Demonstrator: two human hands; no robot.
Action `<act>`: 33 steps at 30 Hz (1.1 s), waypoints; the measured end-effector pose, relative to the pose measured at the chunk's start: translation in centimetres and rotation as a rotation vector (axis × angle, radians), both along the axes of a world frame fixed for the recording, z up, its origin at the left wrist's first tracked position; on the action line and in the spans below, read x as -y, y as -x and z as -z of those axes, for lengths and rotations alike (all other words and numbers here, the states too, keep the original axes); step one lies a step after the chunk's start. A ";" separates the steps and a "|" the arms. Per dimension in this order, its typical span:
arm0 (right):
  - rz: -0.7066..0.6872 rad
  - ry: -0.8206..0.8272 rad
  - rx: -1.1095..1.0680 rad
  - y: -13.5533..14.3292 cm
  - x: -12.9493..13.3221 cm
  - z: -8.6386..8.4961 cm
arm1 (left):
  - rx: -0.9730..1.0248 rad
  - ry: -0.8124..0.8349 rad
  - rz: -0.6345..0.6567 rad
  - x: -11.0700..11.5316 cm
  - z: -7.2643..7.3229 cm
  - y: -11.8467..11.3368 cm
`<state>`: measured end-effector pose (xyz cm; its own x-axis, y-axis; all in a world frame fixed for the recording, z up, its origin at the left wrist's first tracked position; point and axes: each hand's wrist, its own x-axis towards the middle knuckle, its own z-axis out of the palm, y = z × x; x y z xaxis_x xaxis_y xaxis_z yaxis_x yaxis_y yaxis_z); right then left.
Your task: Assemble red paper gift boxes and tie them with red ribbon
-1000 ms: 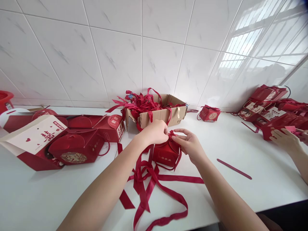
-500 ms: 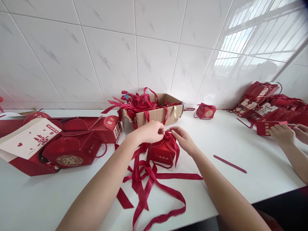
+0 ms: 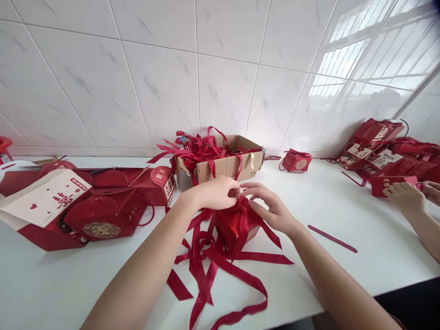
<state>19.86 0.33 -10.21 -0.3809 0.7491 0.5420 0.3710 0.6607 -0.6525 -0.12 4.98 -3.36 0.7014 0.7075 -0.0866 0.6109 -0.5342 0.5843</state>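
Observation:
A small red gift box (image 3: 226,230) stands on the white table in front of me, turned with one corner toward me. Round its gathered top runs a red ribbon (image 3: 243,224), knotted, with one tail down the front and another out to the right. My left hand (image 3: 220,191) is closed at the top left of the box, fingertips pinched at the ribbon; the exact grip is partly hidden. From the right my right hand (image 3: 271,208) bends its fingers over the knot, thumb and fingertips on the ribbon. Loose red ribbons (image 3: 237,270) lie tangled in front of the box.
Behind stands a cardboard box (image 3: 227,168) full of red ribbons. Larger red gift boxes (image 3: 106,215) crowd the left. A small tied box (image 3: 296,161) sits near the tiled wall, a ribbon strip (image 3: 332,238) lies right, and another person's hands (image 3: 405,197) hold a red box beside a pile.
The gift box has turned so a corner faces me, and its ribbon tails now lie across the front and right. My right hand has come further over the knot.

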 end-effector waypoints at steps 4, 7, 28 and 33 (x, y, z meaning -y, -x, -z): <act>0.020 -0.299 0.117 0.3 -0.1 1.3 | -0.009 0.025 -0.012 0.3 -0.3 0.0; 0.066 -0.340 0.161 0.3 -0.2 2.1 | -0.014 0.027 -0.001 0.2 -0.4 -0.1; 0.109 -0.121 -0.122 1.5 1.0 3.0 | -0.184 0.027 0.133 0.1 -0.3 0.3; 0.185 0.080 -0.244 1.5 1.4 2.4 | -0.125 0.023 0.171 -0.4 0.5 0.1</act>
